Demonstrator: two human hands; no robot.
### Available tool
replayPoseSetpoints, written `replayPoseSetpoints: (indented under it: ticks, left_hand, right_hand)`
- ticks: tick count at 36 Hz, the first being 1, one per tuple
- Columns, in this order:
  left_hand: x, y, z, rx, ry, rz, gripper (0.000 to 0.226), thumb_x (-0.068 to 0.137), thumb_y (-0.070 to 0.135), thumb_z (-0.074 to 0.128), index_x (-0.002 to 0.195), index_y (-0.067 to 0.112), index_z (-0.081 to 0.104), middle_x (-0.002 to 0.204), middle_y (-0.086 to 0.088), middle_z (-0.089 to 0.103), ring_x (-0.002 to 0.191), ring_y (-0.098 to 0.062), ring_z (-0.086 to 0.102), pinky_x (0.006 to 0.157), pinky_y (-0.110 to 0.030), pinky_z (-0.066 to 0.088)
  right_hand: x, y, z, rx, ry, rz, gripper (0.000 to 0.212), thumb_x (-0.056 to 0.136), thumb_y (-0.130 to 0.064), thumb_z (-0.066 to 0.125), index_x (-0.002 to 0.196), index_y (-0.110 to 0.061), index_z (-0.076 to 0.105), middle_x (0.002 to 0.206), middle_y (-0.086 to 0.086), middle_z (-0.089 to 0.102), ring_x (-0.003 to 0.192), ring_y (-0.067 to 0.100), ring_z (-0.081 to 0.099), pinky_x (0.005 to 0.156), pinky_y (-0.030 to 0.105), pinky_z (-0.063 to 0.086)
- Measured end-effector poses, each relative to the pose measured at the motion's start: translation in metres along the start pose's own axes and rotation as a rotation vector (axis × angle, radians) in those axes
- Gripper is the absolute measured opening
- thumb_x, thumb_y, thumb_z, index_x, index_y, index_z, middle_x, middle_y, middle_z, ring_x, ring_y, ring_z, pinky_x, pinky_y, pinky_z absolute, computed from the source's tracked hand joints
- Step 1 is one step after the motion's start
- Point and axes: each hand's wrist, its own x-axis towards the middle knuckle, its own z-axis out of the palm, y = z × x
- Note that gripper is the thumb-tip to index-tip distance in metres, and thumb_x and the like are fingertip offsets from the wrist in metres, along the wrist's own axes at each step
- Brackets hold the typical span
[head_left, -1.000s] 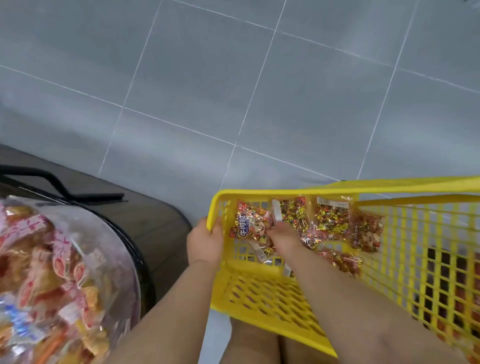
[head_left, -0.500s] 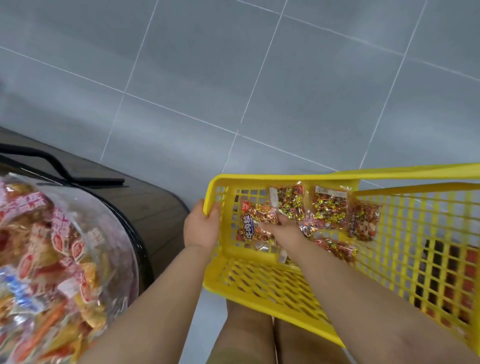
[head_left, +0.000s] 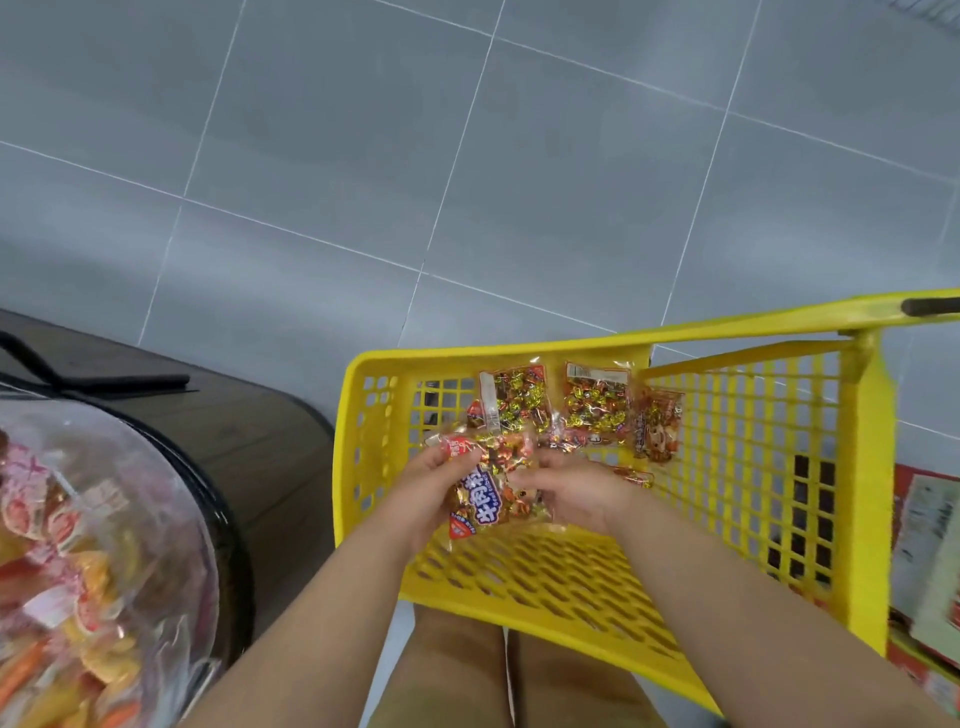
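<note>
Your left hand (head_left: 426, 493) and right hand (head_left: 576, 493) sit side by side inside the shopping basket (head_left: 519, 345), gripping one snack packet (head_left: 485, 499) between them. Just beyond your hands, three more packets (head_left: 597, 405) lean in a row against the basket's far wall. A tub of wrapped snacks (head_left: 93, 571) stands well left of your left hand, outside the basket.

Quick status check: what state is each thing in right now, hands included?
Yellow plastic lattice basket: open-topped, several packets inside.
Red-and-blue clear snack packet: held between both hands over the basket.
Left hand: grips the packet's left edge.
Right hand: pinches its right edge.
Two clear packets of gold-wrapped sweets: lying loose at the basket's far wall.
Clear round tub of wrapped snacks: full.
</note>
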Motion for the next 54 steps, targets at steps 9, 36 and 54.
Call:
replayPoseSetpoints:
  ticks: [9, 36, 54]
  left_hand:
    - [0.021, -0.012, -0.025, -0.024, 0.305, 0.093, 0.016, 0.092, 0.018, 0.064, 0.107, 0.018, 0.061, 0.097, -0.011, 0.074, 0.087, -0.030, 0.072, 0.081, -0.049, 0.057]
    - [0.001, 0.001, 0.003, -0.128, 0.343, 0.020, 0.010, 0.094, 0.022, 0.061, 0.103, 0.019, 0.058, 0.095, -0.010, 0.072, 0.083, -0.028, 0.070, 0.069, -0.041, 0.058]
    - [0.006, -0.011, 0.008, -0.139, 0.325, 0.043, 0.048, 0.077, 0.016, 0.078, 0.119, 0.021, 0.053, 0.101, -0.012, 0.072, 0.083, -0.030, 0.073, 0.063, -0.045, 0.059]
  right_hand:
    - [0.073, -0.041, -0.019, -0.486, 0.727, -0.106, 0.068, 0.084, -0.035, 0.068, 0.139, -0.007, 0.039, 0.141, 0.015, 0.044, 0.128, 0.031, 0.044, 0.107, 0.040, 0.038]
    - [-0.002, 0.004, -0.017, 0.029, 0.396, -0.245, 0.019, 0.082, -0.027, 0.072, 0.096, -0.032, 0.060, 0.085, -0.016, 0.060, 0.073, 0.001, 0.056, 0.070, 0.031, 0.054]
    - [0.038, -0.018, -0.055, -0.398, 0.948, -0.089, 0.081, 0.090, -0.039, 0.057, 0.150, -0.007, 0.013, 0.157, 0.014, 0.010, 0.144, 0.031, 0.011, 0.115, 0.041, 0.017]
